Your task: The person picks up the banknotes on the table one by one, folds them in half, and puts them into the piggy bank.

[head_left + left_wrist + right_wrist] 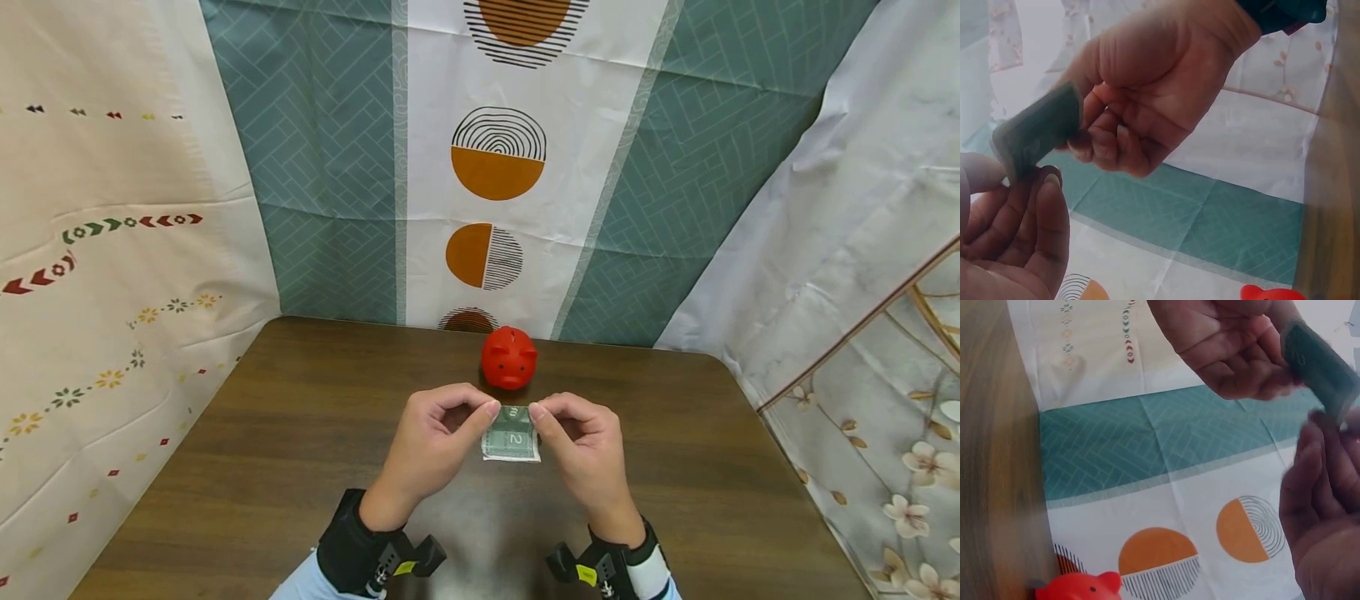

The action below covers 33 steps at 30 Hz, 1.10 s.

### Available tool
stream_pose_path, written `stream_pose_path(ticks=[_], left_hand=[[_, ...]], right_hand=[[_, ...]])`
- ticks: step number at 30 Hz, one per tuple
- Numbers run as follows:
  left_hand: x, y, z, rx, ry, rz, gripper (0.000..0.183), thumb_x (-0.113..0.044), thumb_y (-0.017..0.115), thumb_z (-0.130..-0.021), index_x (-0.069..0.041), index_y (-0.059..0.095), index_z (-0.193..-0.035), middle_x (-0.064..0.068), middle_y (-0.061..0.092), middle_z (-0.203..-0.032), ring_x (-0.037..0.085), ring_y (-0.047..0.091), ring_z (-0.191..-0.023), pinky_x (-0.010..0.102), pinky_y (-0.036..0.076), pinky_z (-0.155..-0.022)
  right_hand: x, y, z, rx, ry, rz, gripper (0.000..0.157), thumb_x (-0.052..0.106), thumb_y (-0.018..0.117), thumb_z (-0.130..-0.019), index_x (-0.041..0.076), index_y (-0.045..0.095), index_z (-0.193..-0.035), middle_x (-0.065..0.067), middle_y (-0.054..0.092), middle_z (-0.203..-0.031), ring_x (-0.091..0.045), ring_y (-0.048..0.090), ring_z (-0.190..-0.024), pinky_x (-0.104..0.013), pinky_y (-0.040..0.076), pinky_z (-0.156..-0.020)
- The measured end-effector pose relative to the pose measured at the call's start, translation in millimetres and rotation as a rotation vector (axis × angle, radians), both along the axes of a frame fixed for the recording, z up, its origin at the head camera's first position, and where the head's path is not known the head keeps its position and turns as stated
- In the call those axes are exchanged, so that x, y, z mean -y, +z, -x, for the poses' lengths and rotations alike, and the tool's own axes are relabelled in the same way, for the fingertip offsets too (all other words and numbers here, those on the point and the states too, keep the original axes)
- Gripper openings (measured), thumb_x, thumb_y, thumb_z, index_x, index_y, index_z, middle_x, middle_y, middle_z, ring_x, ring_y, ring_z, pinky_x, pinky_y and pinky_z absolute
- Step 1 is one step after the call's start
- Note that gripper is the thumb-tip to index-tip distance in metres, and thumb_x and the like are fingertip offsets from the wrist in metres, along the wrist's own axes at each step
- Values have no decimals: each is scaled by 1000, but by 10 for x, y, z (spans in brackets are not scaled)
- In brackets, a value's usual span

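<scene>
Between both hands is a green folded banknote (511, 437), its printed face with a numeral 2 turned up toward the head camera. My left hand (432, 442) pinches its left upper edge between thumb and fingers. At the opposite edge my right hand (587, 446) pinches it the same way. In the left wrist view the banknote (1038, 132) spans from one hand to the other, off the table. Just beyond the hands a red piggy bank (509, 358) stands facing me, a slot showing on its top.
Under the hands lies a brown wooden table (315, 417). Behind it hangs a teal and white patterned curtain (337, 167). A cream cloth (112, 333) drapes along the left side, and a floral white cloth (847, 333) along the right.
</scene>
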<state>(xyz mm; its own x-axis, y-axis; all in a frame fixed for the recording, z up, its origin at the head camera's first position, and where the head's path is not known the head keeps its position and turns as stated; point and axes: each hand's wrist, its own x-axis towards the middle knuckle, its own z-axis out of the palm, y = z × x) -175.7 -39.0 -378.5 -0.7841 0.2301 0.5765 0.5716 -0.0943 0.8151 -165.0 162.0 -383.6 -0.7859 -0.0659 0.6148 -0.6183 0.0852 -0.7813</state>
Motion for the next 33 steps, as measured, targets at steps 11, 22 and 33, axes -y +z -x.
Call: stream_pose_path(ticks=[11, 22, 33], left_hand=[[-105, -32, -44, -27, 1, -64, 17, -1, 71, -94, -4, 73, -111, 13, 72, -109, 18, 71, -97, 32, 62, -84], [-113, -44, -13, -197, 155, 41, 22, -1, 72, -93, -8, 71, -113, 6, 63, -106, 19, 61, -91, 28, 57, -80], [-87, -48, -20, -30, 56, 38, 5, -6, 69, -97, -10, 72, -97, 3, 68, -86, 15, 60, -78, 26, 55, -69]], right_hand=[[129, -68, 27, -123, -77, -57, 21, -9, 65, -93, 2, 75, -107, -8, 73, -95, -13, 63, -82, -21, 55, -69], [103, -9, -44, 69, -30, 62, 16, -7, 60, -97, -5, 71, -108, 4, 74, -94, -16, 64, -78, -24, 59, -73], [96, -16, -37, 92, 19, 32, 11, -7, 68, -93, -2, 71, -101, 5, 72, -83, -13, 57, -66, -24, 51, -56]])
